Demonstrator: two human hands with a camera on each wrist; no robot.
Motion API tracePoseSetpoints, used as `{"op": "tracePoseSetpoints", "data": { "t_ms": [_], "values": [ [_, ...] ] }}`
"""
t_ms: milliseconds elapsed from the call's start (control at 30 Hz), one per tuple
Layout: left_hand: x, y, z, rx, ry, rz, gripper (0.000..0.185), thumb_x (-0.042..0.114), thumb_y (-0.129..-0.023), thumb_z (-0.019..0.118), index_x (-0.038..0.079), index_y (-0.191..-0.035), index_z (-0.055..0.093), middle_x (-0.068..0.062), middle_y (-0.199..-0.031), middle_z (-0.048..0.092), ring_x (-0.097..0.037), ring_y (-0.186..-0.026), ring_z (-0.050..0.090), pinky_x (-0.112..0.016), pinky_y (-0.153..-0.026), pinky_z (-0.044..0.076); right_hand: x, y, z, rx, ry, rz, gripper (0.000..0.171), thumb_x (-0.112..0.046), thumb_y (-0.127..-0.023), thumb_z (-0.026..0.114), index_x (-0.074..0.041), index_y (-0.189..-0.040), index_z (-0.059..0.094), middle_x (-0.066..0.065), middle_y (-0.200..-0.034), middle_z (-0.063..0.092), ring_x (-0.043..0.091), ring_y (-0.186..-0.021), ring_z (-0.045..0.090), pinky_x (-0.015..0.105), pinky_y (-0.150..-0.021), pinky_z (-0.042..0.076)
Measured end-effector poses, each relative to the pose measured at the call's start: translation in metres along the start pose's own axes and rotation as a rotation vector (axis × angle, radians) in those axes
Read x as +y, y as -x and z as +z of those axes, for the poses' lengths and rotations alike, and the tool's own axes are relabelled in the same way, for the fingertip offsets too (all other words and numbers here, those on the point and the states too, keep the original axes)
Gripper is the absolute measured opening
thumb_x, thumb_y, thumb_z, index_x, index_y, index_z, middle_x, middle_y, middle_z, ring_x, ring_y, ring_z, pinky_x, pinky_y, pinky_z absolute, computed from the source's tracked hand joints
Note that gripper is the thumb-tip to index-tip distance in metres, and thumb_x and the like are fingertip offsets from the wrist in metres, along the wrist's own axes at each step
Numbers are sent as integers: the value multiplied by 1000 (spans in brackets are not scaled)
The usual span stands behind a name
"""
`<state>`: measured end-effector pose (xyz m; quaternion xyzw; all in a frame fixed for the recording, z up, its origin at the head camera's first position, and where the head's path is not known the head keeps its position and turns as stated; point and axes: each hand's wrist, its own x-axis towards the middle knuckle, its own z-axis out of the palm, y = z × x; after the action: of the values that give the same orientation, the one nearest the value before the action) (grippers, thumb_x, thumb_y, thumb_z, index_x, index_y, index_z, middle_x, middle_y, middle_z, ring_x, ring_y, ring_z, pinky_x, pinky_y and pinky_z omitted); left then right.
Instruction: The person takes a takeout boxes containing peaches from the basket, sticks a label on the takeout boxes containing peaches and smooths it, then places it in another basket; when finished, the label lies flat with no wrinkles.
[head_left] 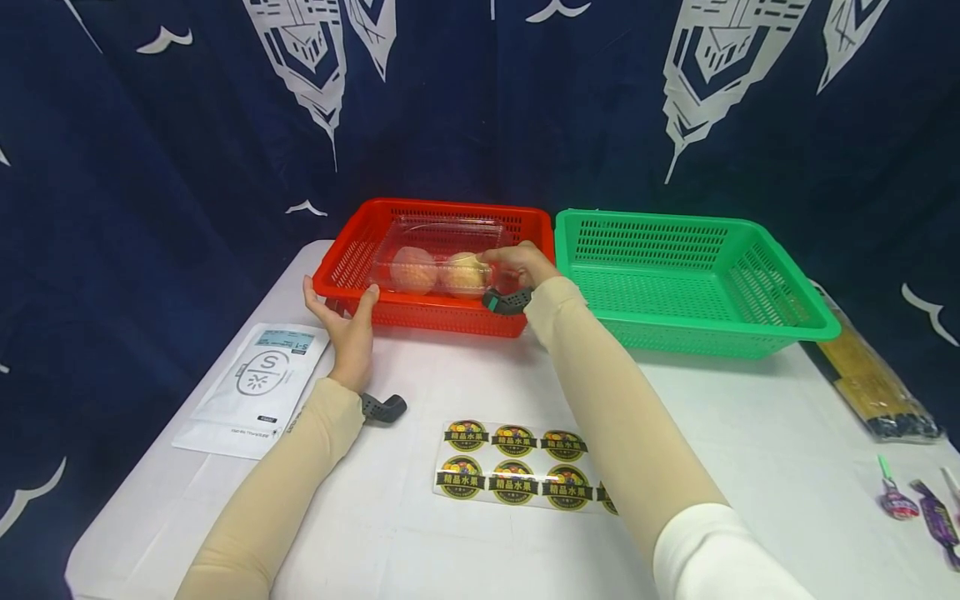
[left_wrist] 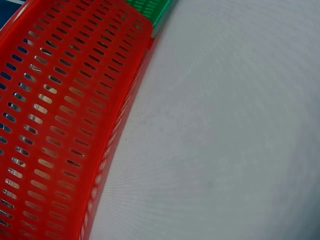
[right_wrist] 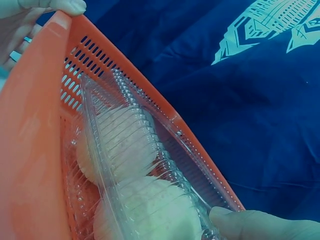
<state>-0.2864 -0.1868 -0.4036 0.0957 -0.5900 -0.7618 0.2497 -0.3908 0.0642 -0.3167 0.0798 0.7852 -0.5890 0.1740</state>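
A clear plastic clamshell box (head_left: 453, 233) with two round pale fruits (right_wrist: 122, 142) inside sits in the red basket (head_left: 450, 315). At the basket's front left corner, my left hand (head_left: 348, 337) grips the rim, thumb on top and fingers outside. My right hand (head_left: 527, 262) reaches over the basket's right side and holds the box's right end. In the right wrist view its thumb (right_wrist: 250, 222) lies against the box's edge; the other fingers are hidden. The left wrist view has the basket's slotted front wall but no part of the hand.
A green basket (head_left: 697, 329) stands right beside the red one. A sheet of round fruit stickers (head_left: 513, 467) lies in front. To the left is a white packet (head_left: 255, 387); at the right lie a long clear-wrapped pack (head_left: 873, 379), a lollipop (head_left: 897, 502) and a purple-wrapped candy (head_left: 936, 518).
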Motion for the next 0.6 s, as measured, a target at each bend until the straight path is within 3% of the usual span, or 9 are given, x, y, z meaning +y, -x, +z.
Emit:
{"op": "tracePoseSetpoints", "data": {
  "t_ms": [233,400,467,600],
  "values": [
    [0,0,0,-2,-2,3,106,23,-101,73,37,-171,-6,-2,-176,13,-15,-159,22,-24,-127,28,1,-1,0,15,-2,-14,68,-29,-99,77,3,-151,47,15,-151,51,26,-125,51,39,-112,50],
    [1,1,0,-8,-1,-1,107,24,-102,73,39,-171,-7,-2,-177,12,-15,-160,21,-24,-127,27,1,-2,0,9,47,-61,45,-33,-101,74,-2,-132,63,15,-157,52,35,-141,50,53,-122,42],
    [0,0,-1,-14,-3,1,106,25,-102,73,39,-170,-7,-2,-176,12,-14,-159,21,-23,-127,26,1,-1,0,-7,62,-87,43,-34,-102,73,-3,-129,63,14,-162,48,37,-147,44,58,-124,37],
    [0,0,-1,-23,-24,1,105,27,-102,73,40,-170,-7,-1,-176,12,-13,-159,20,-23,-127,27,2,-1,-2,-63,40,-125,65,-33,-101,70,-2,-152,44,15,-170,33,41,-152,39,58,-125,37]
  ]
}}
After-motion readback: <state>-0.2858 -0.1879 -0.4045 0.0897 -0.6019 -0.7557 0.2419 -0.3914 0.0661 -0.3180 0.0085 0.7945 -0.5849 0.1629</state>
